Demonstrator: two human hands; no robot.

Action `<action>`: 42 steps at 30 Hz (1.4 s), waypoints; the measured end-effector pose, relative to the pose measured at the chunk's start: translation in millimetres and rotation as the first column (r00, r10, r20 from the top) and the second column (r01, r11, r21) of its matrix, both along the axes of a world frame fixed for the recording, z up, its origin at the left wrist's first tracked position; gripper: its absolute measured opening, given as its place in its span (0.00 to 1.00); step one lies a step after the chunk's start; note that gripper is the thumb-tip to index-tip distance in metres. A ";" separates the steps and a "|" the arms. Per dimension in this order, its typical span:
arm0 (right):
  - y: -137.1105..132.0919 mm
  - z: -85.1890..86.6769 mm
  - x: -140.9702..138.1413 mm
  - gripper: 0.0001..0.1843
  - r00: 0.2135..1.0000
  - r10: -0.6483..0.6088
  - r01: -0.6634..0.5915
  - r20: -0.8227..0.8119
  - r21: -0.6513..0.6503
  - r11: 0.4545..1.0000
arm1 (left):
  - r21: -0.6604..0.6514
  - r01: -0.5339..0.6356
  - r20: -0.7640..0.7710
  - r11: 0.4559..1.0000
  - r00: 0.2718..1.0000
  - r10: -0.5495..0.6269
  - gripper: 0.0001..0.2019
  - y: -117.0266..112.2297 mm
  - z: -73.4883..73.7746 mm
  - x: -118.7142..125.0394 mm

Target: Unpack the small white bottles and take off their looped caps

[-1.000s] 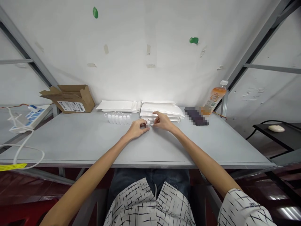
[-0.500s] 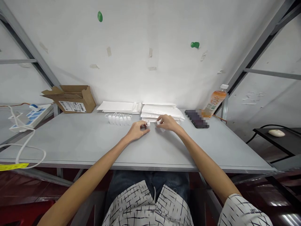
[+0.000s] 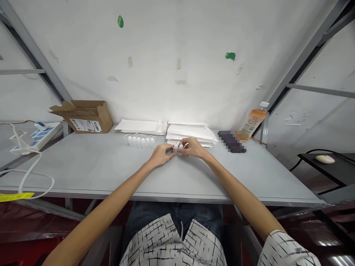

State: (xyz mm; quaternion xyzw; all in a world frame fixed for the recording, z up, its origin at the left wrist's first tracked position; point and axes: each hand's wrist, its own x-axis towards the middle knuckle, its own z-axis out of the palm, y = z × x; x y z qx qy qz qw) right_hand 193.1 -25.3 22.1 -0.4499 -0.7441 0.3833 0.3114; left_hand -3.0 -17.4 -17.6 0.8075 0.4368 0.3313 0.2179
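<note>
Small white bottles (image 3: pixel 175 148) sit pinched between our left grip (image 3: pixel 161 155) and right grip (image 3: pixel 195 149), both closed on them above the grey table (image 3: pixel 83 162), just before a row of matching bottles (image 3: pixel 140 142) and stacked white mailers (image 3: pixel 191 132).

Counted in view: you are pinching two small white bottles (image 3: pixel 175 148) between your two hands, left (image 3: pixel 161 155) and right (image 3: pixel 195 148), and you are facing six more bottles (image 3: pixel 140 142) standing in a row — plus two stacks of white packets (image 3: pixel 191 132), one cardboard box (image 3: pixel 84 122), one drink bottle (image 3: pixel 253 122).
</note>
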 end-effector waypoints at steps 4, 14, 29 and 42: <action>3.4 -6.0 -2.1 0.10 0.998 0.052 -0.051 0.027 -0.026 0.998 | 0.003 0.010 -0.001 1.000 1.000 -0.010 0.12 1.6 -1.2 -0.7; 3.1 -8.2 -4.3 0.14 0.998 0.058 -0.059 -0.038 -0.016 0.998 | 0.073 0.041 -0.056 0.996 0.998 -0.037 0.09 -2.1 2.6 -0.4; 28.7 -18.6 -42.6 0.15 0.998 -0.059 0.059 -0.037 -0.007 0.998 | 0.246 -0.020 -0.376 0.969 0.920 0.114 0.13 -28.9 12.5 -52.6; 49.4 -24.3 -76.6 0.13 0.996 -0.044 0.029 0.075 0.187 0.982 | 0.191 -0.203 -0.358 0.960 0.897 0.260 0.15 -24.5 10.5 -100.9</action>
